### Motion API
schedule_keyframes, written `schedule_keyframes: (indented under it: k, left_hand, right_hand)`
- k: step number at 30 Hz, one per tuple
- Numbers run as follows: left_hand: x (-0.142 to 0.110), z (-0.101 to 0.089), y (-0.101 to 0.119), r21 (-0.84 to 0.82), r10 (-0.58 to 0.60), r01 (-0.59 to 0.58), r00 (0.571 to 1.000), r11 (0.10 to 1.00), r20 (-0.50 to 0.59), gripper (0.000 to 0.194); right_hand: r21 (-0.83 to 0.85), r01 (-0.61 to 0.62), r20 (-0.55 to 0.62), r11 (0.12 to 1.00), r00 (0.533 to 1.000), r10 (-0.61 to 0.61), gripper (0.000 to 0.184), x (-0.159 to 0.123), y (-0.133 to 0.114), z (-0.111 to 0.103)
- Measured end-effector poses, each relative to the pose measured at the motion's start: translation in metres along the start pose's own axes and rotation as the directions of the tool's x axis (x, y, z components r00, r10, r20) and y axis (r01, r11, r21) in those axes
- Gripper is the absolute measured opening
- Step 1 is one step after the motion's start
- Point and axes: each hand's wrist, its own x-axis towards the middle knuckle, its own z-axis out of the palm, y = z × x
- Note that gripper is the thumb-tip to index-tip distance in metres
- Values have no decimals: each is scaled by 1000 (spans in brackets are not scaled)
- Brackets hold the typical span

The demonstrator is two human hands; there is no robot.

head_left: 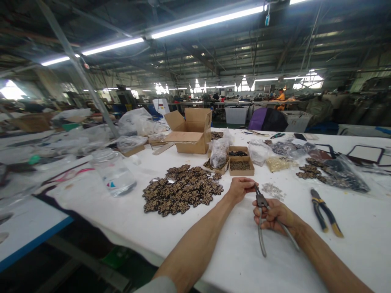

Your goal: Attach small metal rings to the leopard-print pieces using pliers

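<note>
The white-covered desk (232, 252) bears everything here, with an open brown cardboard box (190, 147) toward its far edge that looks light and stiff, best lifted by its side walls rather than its loose flaps. Nearer the left edge, a clear jug (114, 175) of liquid is probably heavy and apt to slosh. The broad heap of tan-and-black, scallop-edged flat pieces (183, 191) lies right of it; each piece seems thin and light, easiest taken by the rim, and the pile may slide. Toward the near edge, right of the heap, the right hand (276, 215) grasps long grey metal pliers (262, 200) around the spread handles, whose ends point toward that edge. They look rigid, fairly weighty and smooth, so the grip belongs on the handles, clear of the pivot. The left hand (240, 189) is drawn into a pinch at the pliers' tip; whatever lies between its fingertips is too small to tell. Toward the right edge lie black-and-yellow-handled pliers (317, 199), likely less slippery to hold. Smallest are the scattered pale, shiny bits (273, 190) just beyond the grey pliers, likely hard and easily flicked away, wanting a fingertip pinch.
</note>
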Motion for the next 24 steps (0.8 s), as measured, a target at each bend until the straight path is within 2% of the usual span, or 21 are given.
schedule_keyframes:
  k: [9, 17, 19, 24]
  left_hand:
    - [0, 7, -9, -55, 83, -87, 995, 995, -60, 39]
    - [-1, 12, -15, -112, 107, -117, 990, 987, -95, 36]
    - [-2, 13, -12, -83, 112, -119, 990, 989, -86, 36]
    - [-4, 11, 0, 129, 139, -127, 986, 984, -92, 38]
  right_hand:
    - [15, 18, 13, 1000, 1000, -18, 56, 1, 1, -1]
    - [38, 29, 14, 999, 999, -29, 57, 4, 3, -6]
    - [38, 22, 14, 999, 1000, -22, 57, 4, 3, -6]
    - [11, -5, 23, 1000, 1000, 4, 57, 3, 4, -6]
